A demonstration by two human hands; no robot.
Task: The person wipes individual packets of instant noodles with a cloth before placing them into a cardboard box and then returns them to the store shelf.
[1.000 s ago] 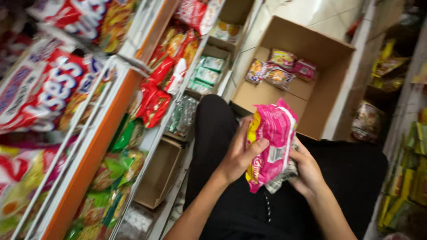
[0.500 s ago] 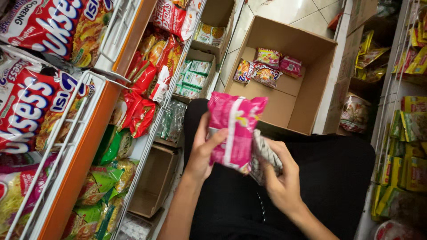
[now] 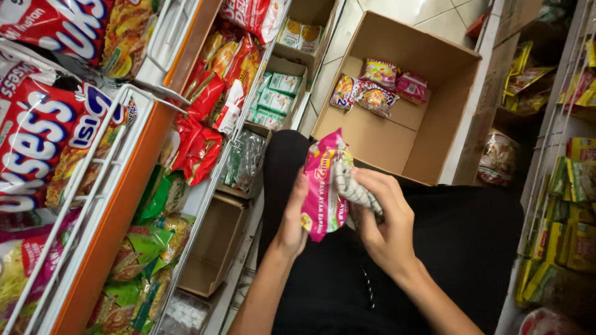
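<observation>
A stack of pink noodle packets (image 3: 324, 186) is gripped between both hands above the lap: the left hand (image 3: 292, 226) is closed on its near edge, the right hand (image 3: 385, 217) is wrapped over the top packet's patterned face. The step in hand is judged to be squaring the stack; a firm two-sided hold would be required for any transfer. An open cardboard box (image 3: 428, 142) containing a few packets (image 3: 372, 87) is noted just ahead. A wire shelf rack (image 3: 118, 186) of snack bags crowds the left side closely.
</observation>
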